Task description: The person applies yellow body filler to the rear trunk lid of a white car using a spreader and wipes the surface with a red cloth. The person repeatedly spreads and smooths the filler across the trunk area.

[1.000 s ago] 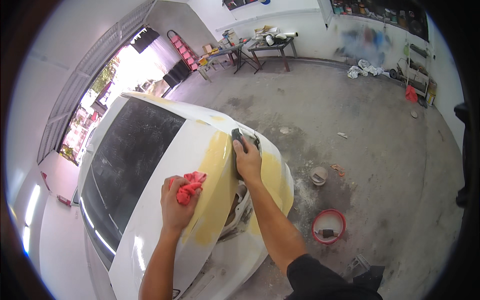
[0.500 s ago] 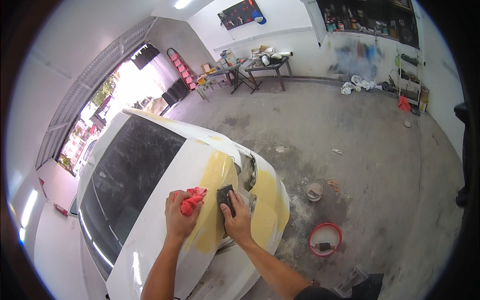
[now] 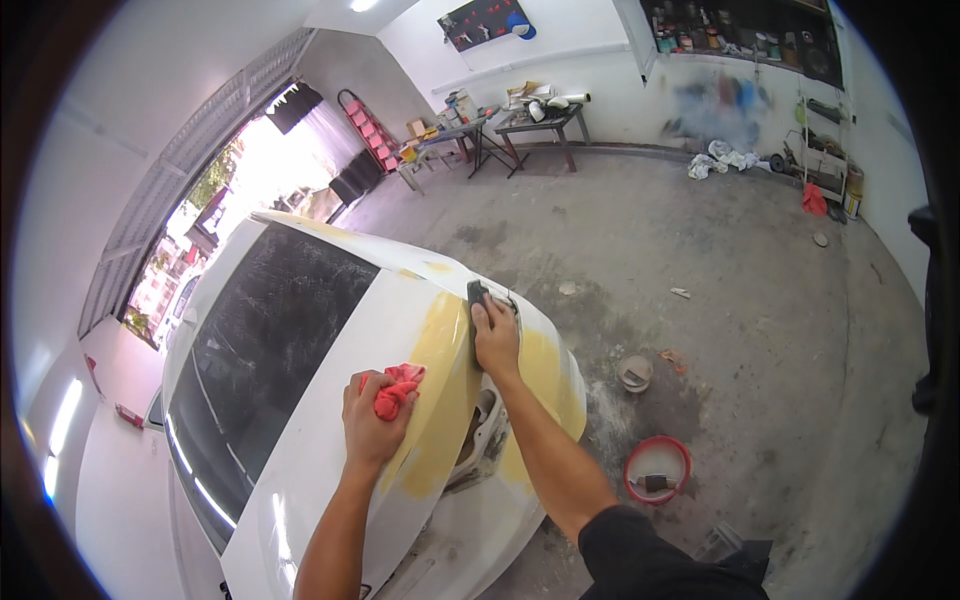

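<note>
A white car point(image 3: 322, 400) with patches of yellow filler stands before me, its dark window at the left. My left hand point(image 3: 373, 425) is closed round a crumpled red cloth point(image 3: 398, 391) and rests on the white panel beside the filler. In my right hand point(image 3: 497, 340) is a dark sanding block point(image 3: 476, 318), pressed to the filler-covered edge point(image 3: 450, 335) above the open lamp recess point(image 3: 482, 425). My palm and fingers hide part of the block.
A red-rimmed bucket point(image 3: 657, 441) of cloudy water and a small round tub point(image 3: 634, 374) stand on the floor at the right. Cluttered work tables point(image 3: 545, 124) line the far wall. A red stepladder point(image 3: 370, 132) leans near the open doorway, and a shelf rack point(image 3: 824, 155) stands far right.
My right hand has slid the sanding block forward along the filler edge, away from me. The left hand keeps its hold on the red cloth at about the same spot.
</note>
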Motion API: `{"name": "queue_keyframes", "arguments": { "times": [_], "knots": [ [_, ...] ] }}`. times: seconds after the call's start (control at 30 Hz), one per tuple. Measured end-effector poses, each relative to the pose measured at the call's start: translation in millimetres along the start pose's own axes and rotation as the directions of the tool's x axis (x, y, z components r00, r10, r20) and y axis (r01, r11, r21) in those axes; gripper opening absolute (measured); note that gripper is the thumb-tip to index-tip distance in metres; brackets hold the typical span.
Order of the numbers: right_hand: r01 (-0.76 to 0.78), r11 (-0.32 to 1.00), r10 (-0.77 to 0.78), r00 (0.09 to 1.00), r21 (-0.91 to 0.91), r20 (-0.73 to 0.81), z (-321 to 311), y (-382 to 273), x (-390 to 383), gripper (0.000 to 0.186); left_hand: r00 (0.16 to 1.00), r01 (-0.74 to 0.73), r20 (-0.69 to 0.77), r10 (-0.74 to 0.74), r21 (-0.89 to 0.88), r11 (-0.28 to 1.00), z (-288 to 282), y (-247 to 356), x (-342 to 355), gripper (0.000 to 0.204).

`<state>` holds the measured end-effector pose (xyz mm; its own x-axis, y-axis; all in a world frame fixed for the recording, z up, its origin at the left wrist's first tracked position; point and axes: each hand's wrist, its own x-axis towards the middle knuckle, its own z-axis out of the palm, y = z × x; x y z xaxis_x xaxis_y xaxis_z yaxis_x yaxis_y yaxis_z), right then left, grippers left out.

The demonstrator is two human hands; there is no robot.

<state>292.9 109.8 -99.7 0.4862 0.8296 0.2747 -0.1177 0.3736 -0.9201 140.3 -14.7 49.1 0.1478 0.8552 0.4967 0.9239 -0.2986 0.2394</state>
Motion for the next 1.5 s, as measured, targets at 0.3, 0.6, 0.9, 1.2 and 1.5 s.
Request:
{"name": "queue_keyframes", "arguments": {
  "times": [0.3,0.6,0.9,1.2,1.5],
  "knots": [
    [-0.135,0.985,0.145,0.985,-0.108,0.089,-5,2,15,0.047,1.000,-0.008,-0.004,0.008,-0.003,1.000,4,0,1,0.031],
    [-0.047,0.993,0.034,0.992,-0.112,-0.118,7,24,1,0.043,1.000,-0.003,-0.013,0.003,-0.006,1.000,7,0,6,0.032],
    [-0.089,0.995,0.089,0.996,-0.040,0.006,-4,17,-5,0.044,1.000,0.002,-0.002,-0.002,-0.019,1.000,9,-2,6,0.033],
    [0.028,1.000,-0.026,0.996,0.014,-0.089,13,30,10,0.044,0.999,0.035,0.017,-0.035,-0.021,0.999,11,-4,4,0.032],
    [0.024,0.997,-0.022,0.999,-0.080,0.027,7,21,5,0.049,0.999,0.041,0.031,-0.040,-0.032,0.999,14,-5,2,0.033]
  ]
}}
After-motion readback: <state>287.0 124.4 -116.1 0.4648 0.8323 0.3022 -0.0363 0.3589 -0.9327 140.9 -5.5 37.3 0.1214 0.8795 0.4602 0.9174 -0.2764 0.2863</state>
